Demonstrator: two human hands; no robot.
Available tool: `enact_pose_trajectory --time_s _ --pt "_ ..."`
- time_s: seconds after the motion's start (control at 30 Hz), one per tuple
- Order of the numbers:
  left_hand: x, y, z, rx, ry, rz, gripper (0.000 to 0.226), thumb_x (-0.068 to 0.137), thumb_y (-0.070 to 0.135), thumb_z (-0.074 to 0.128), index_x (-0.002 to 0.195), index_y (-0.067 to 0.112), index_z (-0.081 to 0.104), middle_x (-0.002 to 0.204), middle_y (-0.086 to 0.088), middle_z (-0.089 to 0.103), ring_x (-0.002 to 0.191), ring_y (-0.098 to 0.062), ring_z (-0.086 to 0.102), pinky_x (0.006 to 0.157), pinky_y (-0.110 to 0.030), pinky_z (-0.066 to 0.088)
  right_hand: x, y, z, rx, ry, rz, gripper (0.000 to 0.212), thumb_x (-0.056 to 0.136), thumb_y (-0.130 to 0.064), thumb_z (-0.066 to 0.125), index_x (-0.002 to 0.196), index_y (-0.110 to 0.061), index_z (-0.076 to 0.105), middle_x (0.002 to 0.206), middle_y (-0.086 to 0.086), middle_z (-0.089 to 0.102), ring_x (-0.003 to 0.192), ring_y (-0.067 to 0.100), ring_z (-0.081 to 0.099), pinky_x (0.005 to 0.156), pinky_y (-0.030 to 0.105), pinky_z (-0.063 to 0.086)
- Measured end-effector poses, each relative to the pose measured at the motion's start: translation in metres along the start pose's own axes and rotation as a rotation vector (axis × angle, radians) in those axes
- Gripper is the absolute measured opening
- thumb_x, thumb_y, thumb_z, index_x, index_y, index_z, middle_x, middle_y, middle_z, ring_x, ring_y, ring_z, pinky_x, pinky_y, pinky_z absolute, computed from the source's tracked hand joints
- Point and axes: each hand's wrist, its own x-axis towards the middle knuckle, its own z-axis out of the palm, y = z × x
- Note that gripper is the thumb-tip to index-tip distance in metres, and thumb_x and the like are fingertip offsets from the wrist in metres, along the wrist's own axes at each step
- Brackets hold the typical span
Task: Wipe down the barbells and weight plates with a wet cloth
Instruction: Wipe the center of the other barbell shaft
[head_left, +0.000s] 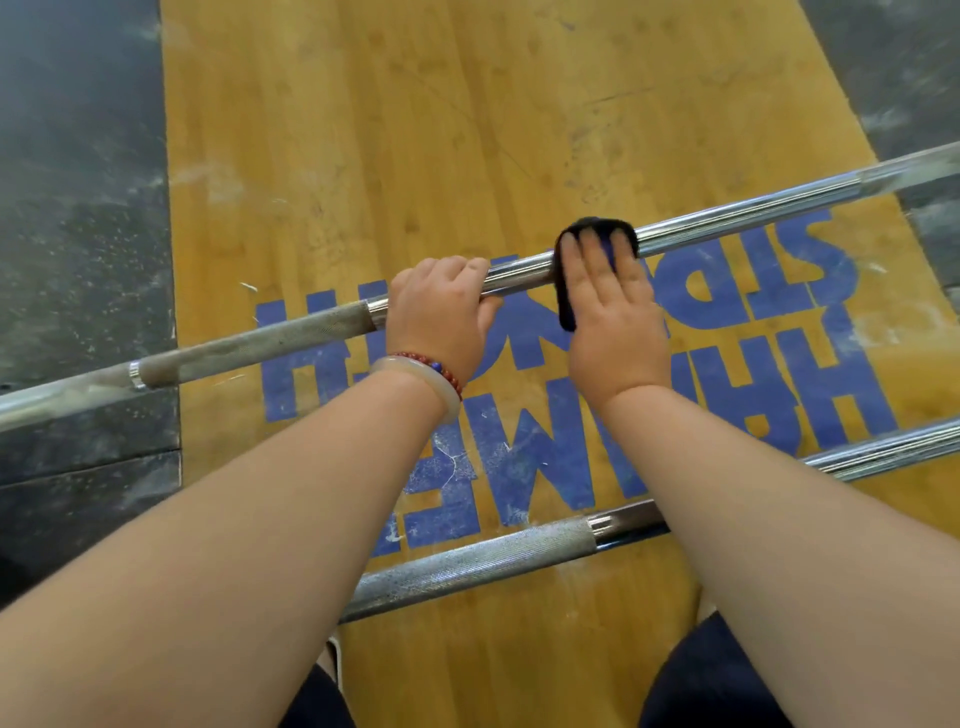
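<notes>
**2 hands on the far bar, cloth on the chrome**

Here's the wooden platform (467, 130) spread out beneath both sets of fingers, with black rubber flooring (78, 208) well off to the left of them. 2 bars lie across it. The far barbell (753, 210) is right under the fingers, and the near barbell (493, 561) sits back behind the wrists, close to the knees. Blue lettering (810, 374) runs between the 2 bars.

The left hand (441, 312) has its fingers curled over the far barbell, gripping where the knurling meets the smooth chrome. Just beside it, the right hand (608, 312) lies flat, fingers straight and slightly apart, pressing the dark cloth (597, 226) onto the bar. The cloth wraps the bar under those fingertips. 2 bracelets (426, 371) ring the left wrist.
</notes>
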Motion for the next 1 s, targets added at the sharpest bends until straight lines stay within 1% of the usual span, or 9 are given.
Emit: enact_pose_trajectory --time_s 0.1,0.2,0.3,0.4,0.5,0.63,0.73,0.93,1.0 --pt "0.0 0.002 0.0 -0.033 0.028 -0.016 0.025 0.074 0.024 0.073 0.093 0.008 0.069 0.082 -0.005 0.068 0.075 -0.029 0.064 0.072 -0.038 0.045 0.01 -0.003 -0.006 0.111 -0.021 0.284 0.077 0.081 0.001 0.044 0.152 -0.014 0.015 0.158 0.003 0.018 0.146 0.033 0.007 0.116 0.035 0.012" --pt "0.001 0.003 -0.001 -0.062 0.022 -0.048 0.023 0.073 0.017 0.076 0.093 0.008 0.069 0.084 -0.006 0.068 0.079 -0.03 0.064 0.074 -0.038 0.044 0.007 -0.028 -0.001 0.143 0.098 -0.15 0.063 0.078 0.003 0.047 0.14 -0.008 0.044 0.144 0.009 0.046 0.136 0.037 0.035 0.11 0.047 0.033" --pt "0.002 0.005 -0.004 -0.074 0.023 -0.057 0.018 0.073 0.014 0.073 0.088 0.008 0.067 0.082 -0.007 0.065 0.078 -0.03 0.061 0.072 -0.038 0.043 0.005 -0.028 0.004 0.153 0.074 -0.271 0.057 0.083 0.003 0.047 0.139 -0.011 0.048 0.143 0.006 0.048 0.135 0.031 0.038 0.111 0.042 0.03" --pt "0.004 0.009 -0.008 -0.054 -0.02 -0.073 0.018 0.076 0.015 0.073 0.087 0.008 0.06 0.084 -0.008 0.058 0.082 -0.031 0.053 0.074 -0.038 0.033 0.012 -0.012 -0.002 0.09 0.149 -0.075 0.054 0.082 -0.002 0.041 0.134 -0.009 0.052 0.138 0.009 0.052 0.132 0.033 0.042 0.104 0.044 0.038" --pt "0.005 0.012 -0.01 -0.016 -0.083 -0.105 0.017 0.083 0.018 0.067 0.093 0.009 0.056 0.091 -0.007 0.053 0.089 -0.029 0.047 0.078 -0.033 0.026 0.022 -0.009 -0.006 0.157 0.093 0.226 0.06 0.083 0.002 0.047 0.141 -0.011 0.044 0.148 0.007 0.041 0.142 0.031 0.024 0.112 0.044 0.027" --pt "0.007 0.011 -0.013 0.002 -0.082 -0.101 0.02 0.081 0.018 0.066 0.096 0.009 0.056 0.092 -0.007 0.055 0.089 -0.03 0.049 0.078 -0.037 0.032 0.008 -0.034 0.004 0.144 0.157 -0.163 0.053 0.082 -0.004 0.041 0.134 -0.009 0.053 0.136 0.008 0.054 0.131 0.033 0.043 0.107 0.042 0.033" --pt "0.002 0.002 -0.012 0.036 -0.088 -0.078 0.034 0.078 0.026 0.071 0.105 0.008 0.061 0.095 -0.007 0.061 0.089 -0.03 0.057 0.079 -0.039 0.04 0.009 -0.033 0.006 0.109 0.142 -0.24 0.052 0.083 -0.007 0.041 0.134 -0.012 0.053 0.136 0.005 0.055 0.129 0.029 0.046 0.106 0.037 0.029" --pt "-0.007 -0.01 -0.018 0.002 -0.154 -0.048 0.029 0.091 0.025 0.058 0.114 0.008 0.062 0.099 -0.007 0.065 0.095 -0.032 0.058 0.085 -0.04 0.039 0.018 -0.01 -0.003 0.133 0.049 0.194 0.061 0.085 0.001 0.044 0.145 -0.01 0.038 0.151 0.008 0.034 0.144 0.029 0.021 0.114 0.04 0.019" --pt "-0.004 -0.01 -0.021 -0.034 -0.17 -0.063 0.024 0.092 0.024 0.058 0.111 0.009 0.062 0.099 -0.005 0.065 0.095 -0.03 0.056 0.085 -0.038 0.036 0.016 -0.024 -0.004 0.132 0.103 0.106 0.057 0.083 -0.003 0.037 0.14 -0.007 0.044 0.146 0.012 0.042 0.14 0.033 0.03 0.111 0.04 0.022"
